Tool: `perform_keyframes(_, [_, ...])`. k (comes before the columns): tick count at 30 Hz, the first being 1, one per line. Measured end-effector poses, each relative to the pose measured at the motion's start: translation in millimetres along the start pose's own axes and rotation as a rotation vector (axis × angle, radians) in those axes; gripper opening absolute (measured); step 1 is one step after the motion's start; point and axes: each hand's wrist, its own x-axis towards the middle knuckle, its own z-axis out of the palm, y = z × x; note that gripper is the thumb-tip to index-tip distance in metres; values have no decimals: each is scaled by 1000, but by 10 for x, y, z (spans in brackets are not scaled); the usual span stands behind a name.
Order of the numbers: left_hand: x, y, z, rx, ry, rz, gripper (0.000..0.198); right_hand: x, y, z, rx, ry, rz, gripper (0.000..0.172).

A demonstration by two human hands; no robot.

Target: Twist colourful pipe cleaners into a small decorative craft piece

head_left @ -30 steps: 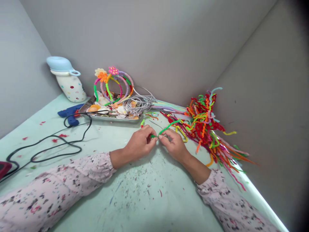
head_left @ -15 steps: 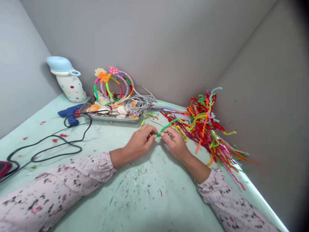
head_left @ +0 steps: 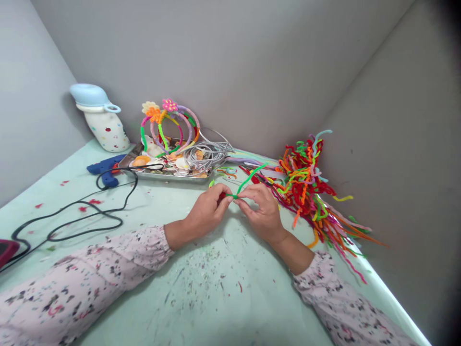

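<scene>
My left hand (head_left: 207,210) and my right hand (head_left: 261,208) meet above the table, their fingertips pinching a bright green pipe cleaner (head_left: 248,181). Its free end rises up and to the right past my right hand. A bit of red pipe cleaner (head_left: 222,195) shows at my left fingertips, partly hidden, so its shape cannot be told. A large tangle of multicoloured pipe cleaners (head_left: 301,185) lies just beyond my right hand, and a short green piece (head_left: 212,183) lies beyond my left.
A metal tray (head_left: 162,175) of seashells sits at the back, with pipe-cleaner headbands (head_left: 168,126) and grey wire (head_left: 208,155) on it. To its left are a blue glue gun (head_left: 106,168), a black cord (head_left: 72,220) and a spotted jug (head_left: 104,129). Grey walls bound the pale green table (head_left: 201,293).
My hands have drawn closer together and turned inward. The free end of the green pipe cleaner now points more steeply upward.
</scene>
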Motion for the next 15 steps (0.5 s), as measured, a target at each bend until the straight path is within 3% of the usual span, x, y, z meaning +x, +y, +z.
perform_keyframes(15, [-10,-20,0,-11,-13,-4,12,7,-17,-7,-44,1,14,10])
